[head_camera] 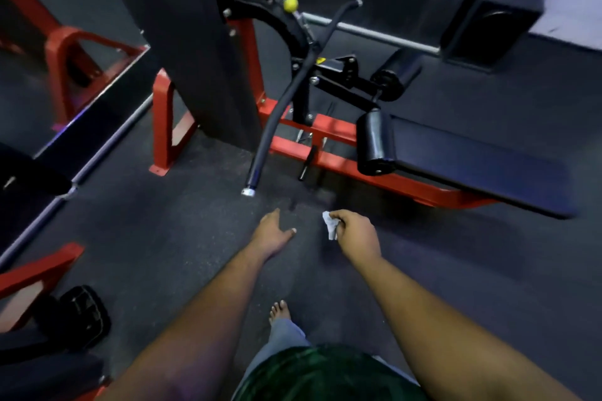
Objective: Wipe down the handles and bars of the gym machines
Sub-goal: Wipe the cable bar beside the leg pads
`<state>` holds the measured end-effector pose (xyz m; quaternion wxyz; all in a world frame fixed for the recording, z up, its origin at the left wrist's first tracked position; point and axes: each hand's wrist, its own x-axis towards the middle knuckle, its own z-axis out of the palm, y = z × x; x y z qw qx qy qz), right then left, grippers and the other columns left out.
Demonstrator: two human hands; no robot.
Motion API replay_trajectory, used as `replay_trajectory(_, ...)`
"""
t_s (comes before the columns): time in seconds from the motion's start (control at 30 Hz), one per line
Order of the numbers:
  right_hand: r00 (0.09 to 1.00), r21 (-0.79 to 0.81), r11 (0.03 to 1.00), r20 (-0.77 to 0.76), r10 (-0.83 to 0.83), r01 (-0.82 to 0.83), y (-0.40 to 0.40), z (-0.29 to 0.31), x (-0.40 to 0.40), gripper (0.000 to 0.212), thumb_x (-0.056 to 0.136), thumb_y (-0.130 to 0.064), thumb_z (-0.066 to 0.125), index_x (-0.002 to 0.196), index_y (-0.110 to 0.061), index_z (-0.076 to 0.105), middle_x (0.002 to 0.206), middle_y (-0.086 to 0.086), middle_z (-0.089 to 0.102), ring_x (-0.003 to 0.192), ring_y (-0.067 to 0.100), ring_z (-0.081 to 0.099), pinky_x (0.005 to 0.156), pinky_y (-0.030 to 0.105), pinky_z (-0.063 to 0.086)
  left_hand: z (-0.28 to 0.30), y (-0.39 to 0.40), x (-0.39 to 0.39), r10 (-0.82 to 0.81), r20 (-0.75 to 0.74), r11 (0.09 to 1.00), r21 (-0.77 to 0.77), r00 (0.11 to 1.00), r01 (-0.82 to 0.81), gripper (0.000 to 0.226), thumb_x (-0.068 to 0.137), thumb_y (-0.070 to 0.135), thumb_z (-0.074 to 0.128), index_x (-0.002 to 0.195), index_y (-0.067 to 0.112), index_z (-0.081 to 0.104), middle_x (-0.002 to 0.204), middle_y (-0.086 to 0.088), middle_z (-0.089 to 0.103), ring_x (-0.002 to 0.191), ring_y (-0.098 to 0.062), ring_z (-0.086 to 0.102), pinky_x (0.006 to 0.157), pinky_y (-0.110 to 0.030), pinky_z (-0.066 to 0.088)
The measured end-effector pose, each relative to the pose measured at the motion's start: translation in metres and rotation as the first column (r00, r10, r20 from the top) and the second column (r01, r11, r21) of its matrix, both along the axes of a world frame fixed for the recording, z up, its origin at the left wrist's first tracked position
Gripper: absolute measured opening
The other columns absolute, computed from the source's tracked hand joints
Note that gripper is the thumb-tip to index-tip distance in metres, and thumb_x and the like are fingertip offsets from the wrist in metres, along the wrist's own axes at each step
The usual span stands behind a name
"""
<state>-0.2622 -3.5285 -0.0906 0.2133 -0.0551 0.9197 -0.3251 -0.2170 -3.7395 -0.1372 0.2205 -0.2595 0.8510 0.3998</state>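
Two bare arms reach forward over the dark floor [163,238]. The right hand [356,233] has its fingers curled round a crumpled white cloth [330,225]; the left hand [272,231] is held flat, fingers straight and spread, touching nothing. Just ahead, the machine's long black handle bar [277,117] slants down beside the red frame [325,140].

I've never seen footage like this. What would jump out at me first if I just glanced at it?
Probably the bright red frame of the gym machine running across the middle, with a long black curved bar slanting down from it toward the floor. Next, the two bare arms reaching in from the bottom: the right hand grips a small white cloth, the left hand is empty with fingers extended. A small yellow knob stands out near the top.
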Motion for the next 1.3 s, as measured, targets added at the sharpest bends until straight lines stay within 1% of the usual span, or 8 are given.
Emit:
replay_trajectory(0.13,0.993,0.008,0.993,-0.003,-0.116,0.116,0.088,0.008,0.015,0.034,0.089,-0.020,0.052,0.112,-0.034,0.073,0.112,-0.003,0.074,0.104,0.023,0.068,0.085,0.034,0.054,0.024,0.077,-0.009,-0.262,-0.042,0.961,-0.105,0.964,0.257,0.073,0.097,0.035,0.069,0.154,0.002,0.039,0.158,-0.018,0.041,0.148,-0.029,0.035,0.119,-0.029,0.026)
replay_trajectory(0.2,0.986,0.018,0.986,0.005,-0.167,0.167,0.143,0.014,0.023,0.032,0.088,-0.025,0.053,0.111,-0.035,0.073,0.111,-0.003,0.074,0.102,0.023,0.068,0.085,0.036,0.055,0.036,0.127,-0.015,-0.351,-0.067,0.930,-0.145,0.934,0.339,0.073,0.098,0.039,0.067,0.155,0.004,0.039,0.159,-0.017,0.040,0.150,-0.028,0.034,0.122,-0.030,0.026)
replay_trajectory(0.3,0.969,0.046,0.968,-0.006,-0.245,0.245,0.225,0.018,0.035,0.034,0.090,-0.018,0.054,0.113,-0.035,0.073,0.114,-0.004,0.073,0.103,0.022,0.068,0.086,0.034,0.055,0.048,0.205,-0.024,-0.483,-0.097,0.867,-0.193,0.870,0.460,0.073,0.097,0.043,0.066,0.155,0.007,0.039,0.160,-0.015,0.039,0.149,-0.029,0.035,0.122,-0.034,0.029)
replay_trajectory(0.47,0.912,0.099,0.907,0.000,-0.411,0.409,0.364,0.021,0.060,0.035,0.087,-0.022,0.049,0.109,-0.038,0.072,0.102,-0.006,0.074,0.094,0.019,0.069,0.080,0.033,0.057,0.060,0.349,-0.040,-0.682,-0.113,0.723,-0.254,0.722,0.643,0.079,0.097,0.052,0.063,0.158,0.012,0.035,0.164,-0.010,0.033,0.149,-0.026,0.035,0.122,-0.038,0.031)
replay_trajectory(0.6,0.838,0.102,0.832,-0.037,-0.544,0.545,0.465,0.031,0.080,0.036,0.084,-0.025,0.045,0.104,-0.038,0.071,0.090,-0.008,0.075,0.086,0.016,0.070,0.076,0.034,0.058,0.078,0.464,-0.049,-0.828,-0.127,0.557,-0.292,0.546,0.777,0.077,0.098,0.052,0.061,0.160,0.016,0.032,0.167,-0.005,0.027,0.150,-0.026,0.034,0.122,-0.036,0.029)
replay_trajectory(0.9,0.730,0.203,0.702,-0.145,-0.668,0.683,0.641,0.063,0.055,0.017,0.095,-0.037,0.054,0.103,-0.039,0.070,0.095,-0.009,0.074,0.086,0.016,0.068,0.073,0.032,0.055,0.098,0.665,-0.109,-0.957,-0.139,0.289,-0.348,0.256,0.892,0.075,0.098,0.052,0.061,0.159,0.018,0.035,0.167,-0.004,0.028,0.150,-0.024,0.035,0.121,-0.034,0.031)
replay_trajectory(1.07,0.692,0.243,0.650,-0.181,-0.699,0.720,0.733,0.075,0.001,0.023,0.093,-0.029,0.054,0.106,-0.037,0.071,0.092,-0.010,0.073,0.086,0.016,0.067,0.069,0.027,0.049,0.093,0.760,-0.178,-0.969,-0.161,0.234,-0.346,0.188,0.908,0.074,0.100,0.052,0.059,0.160,0.019,0.032,0.167,-0.002,0.026,0.151,-0.024,0.032,0.121,-0.038,0.032)
replay_trajectory(1.3,0.642,0.239,0.601,-0.168,-0.748,0.763,0.829,0.101,-0.085,0.010,0.091,-0.038,0.059,0.085,-0.042,0.067,0.080,-0.012,0.071,0.076,0.012,0.067,0.068,0.028,0.054,0.106,0.861,-0.285,-0.976,-0.146,0.202,-0.346,0.160,0.916,0.074,0.098,0.054,0.059,0.158,0.020,0.035,0.162,-0.001,0.035,0.145,-0.027,0.039,0.117,-0.041,0.038)
